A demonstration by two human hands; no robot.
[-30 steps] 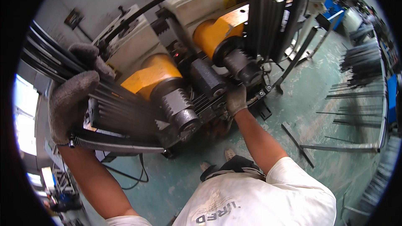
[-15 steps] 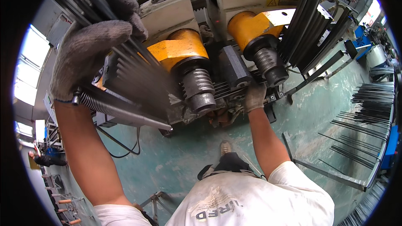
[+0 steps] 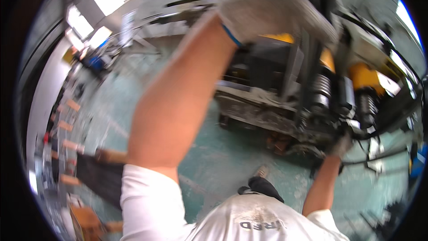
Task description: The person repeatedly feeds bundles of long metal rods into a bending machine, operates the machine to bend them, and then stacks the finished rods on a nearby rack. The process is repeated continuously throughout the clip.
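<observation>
In a grey knit glove, my left hand [image 3: 278, 11] is raised high over the machine. Its fingers wrap a bundle of long dark metal rods [image 3: 308, 62], which hangs down in front of the machine; motion smears both. My right hand [image 3: 342, 145], also gloved, reaches low to the machine's front edge, below the ridged steel rollers [image 3: 322, 93]. Blur and machine parts hide its fingers, so what it touches cannot be made out. A yellow housing [image 3: 363, 75] carries the right-hand roller [image 3: 369, 106].
A dark metal bed [image 3: 258, 107] runs left from the rollers. Behind my left arm stands a rack with wooden-ended bars [image 3: 65, 126]. A blue object [image 3: 419, 160] is at the far right. Green floor [image 3: 214, 151] shows below the machine.
The view has swung left, so the machine now sits farther right in the picture. My left hand has moved from beside the left roller to above it, the rods with it. My right hand stays low.
</observation>
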